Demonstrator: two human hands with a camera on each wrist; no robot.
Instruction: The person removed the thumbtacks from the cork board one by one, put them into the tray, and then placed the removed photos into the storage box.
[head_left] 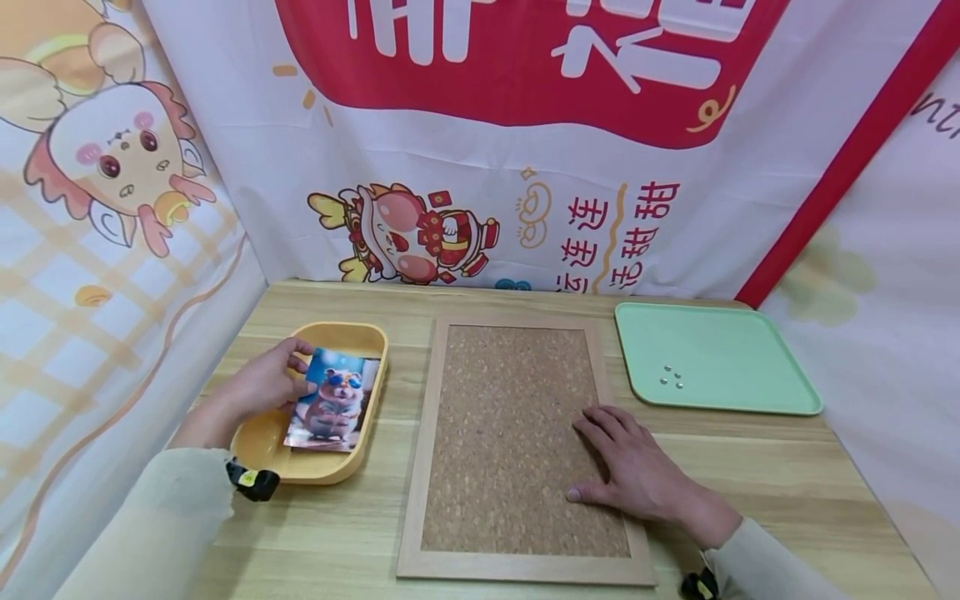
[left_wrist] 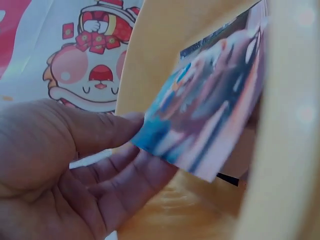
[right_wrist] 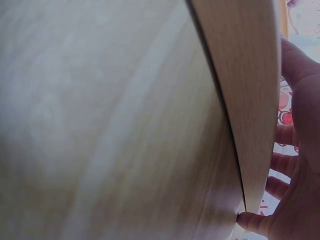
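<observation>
In the head view my left hand [head_left: 264,379] reaches into the yellow tray [head_left: 258,442] and pinches the edge of a photo print [head_left: 333,404]. The print shows a hamster in blue sunglasses. The left wrist view has the thumb [left_wrist: 110,131] on the printed side and the fingers beneath, with the print tilted and another dark-edged print [left_wrist: 215,40] behind it. My right hand [head_left: 637,467] rests, fingers spread, on the right side of the framed cork board [head_left: 517,442]. From the right wrist view, its fingers lie along the wooden frame [right_wrist: 245,75].
A mint-green tray [head_left: 735,358] sits at the back right, holding several small silvery pieces [head_left: 671,377]. The wooden table [head_left: 360,533] meets printed cloth hangings [head_left: 450,125] at the back and both sides.
</observation>
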